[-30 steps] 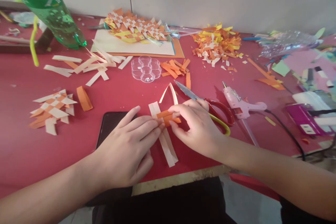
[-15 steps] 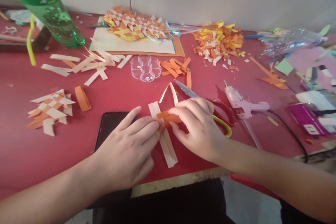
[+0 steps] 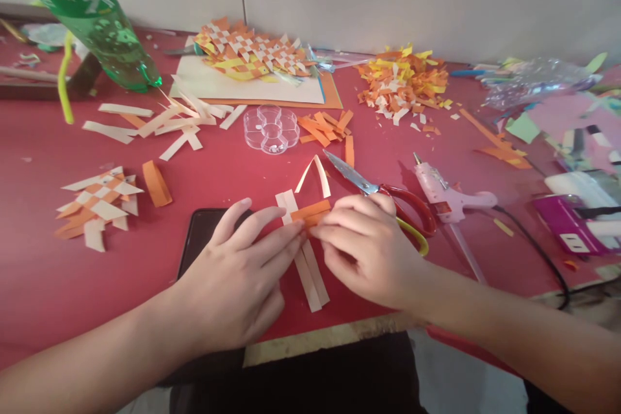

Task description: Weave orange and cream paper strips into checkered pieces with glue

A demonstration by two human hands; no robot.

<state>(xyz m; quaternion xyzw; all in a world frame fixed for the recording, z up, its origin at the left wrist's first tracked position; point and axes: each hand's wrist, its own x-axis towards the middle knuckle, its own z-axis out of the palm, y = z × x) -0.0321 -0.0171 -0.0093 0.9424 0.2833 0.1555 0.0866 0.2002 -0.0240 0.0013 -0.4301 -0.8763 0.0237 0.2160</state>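
Observation:
Cream paper strips [image 3: 309,275] and orange paper strips [image 3: 310,210] cross each other near the table's front edge. My left hand [image 3: 237,278] lies over the left of the crossing, its fingertips pressed together on the strips; its thumb is hidden below. At the right, my right hand [image 3: 373,246] pinches the orange strips with thumb and fingers bent. A folded cream strip [image 3: 317,171] stands bent into a peak just beyond. Red-handled scissors [image 3: 359,178] lie partly behind my right hand. Under my left hand is a black phone [image 3: 201,233].
At left lies a woven paper fish [image 3: 101,200] with a folded orange strip [image 3: 156,184]. A clear flower-shaped tray [image 3: 272,129], loose cream strips [image 3: 160,121] and a paper scrap heap [image 3: 402,81] lie farther back. A pink glue gun [image 3: 446,194] and green bottle [image 3: 104,32] flank them.
My right hand's fingers have drawn back slightly down and right, uncovering more of the orange strips and the scissors. My left hand stays on the crossing, its upper fingers shifted a little.

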